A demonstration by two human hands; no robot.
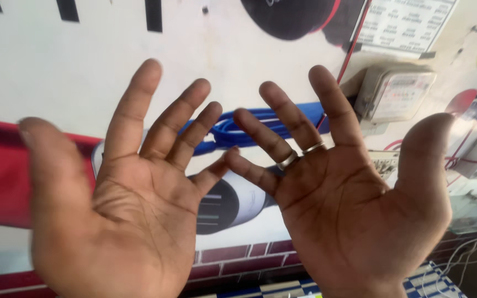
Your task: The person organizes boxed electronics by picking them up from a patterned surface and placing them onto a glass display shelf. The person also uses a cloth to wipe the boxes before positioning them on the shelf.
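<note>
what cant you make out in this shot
Head view only:
- Blue cable: mostly hidden behind the left hand and right hand.
- Poster: its picture is covered by both palms.
- Meter box: face too small to read.
- Left thumb: blurred.
- Wrists: cut off by the bottom edge.

left hand (128, 204) cut off at the wrist by the lower edge, its thumb blurred at the tip; right hand (349, 193) likewise cut off at the wrist by the lower edge; poster (56, 66) on the wall largely hidden behind both palms, its black marks clipped by the top edge; blue cable (238, 129) seen only between the fingers, the rest covered; grey meter box (393, 94) partly hidden by the right forefinger, its face too small to be read; printed sheet (409, 22) cut off by the top edge, its entries too small to be told; white wires (465, 254) clipped at the right edge.
</note>
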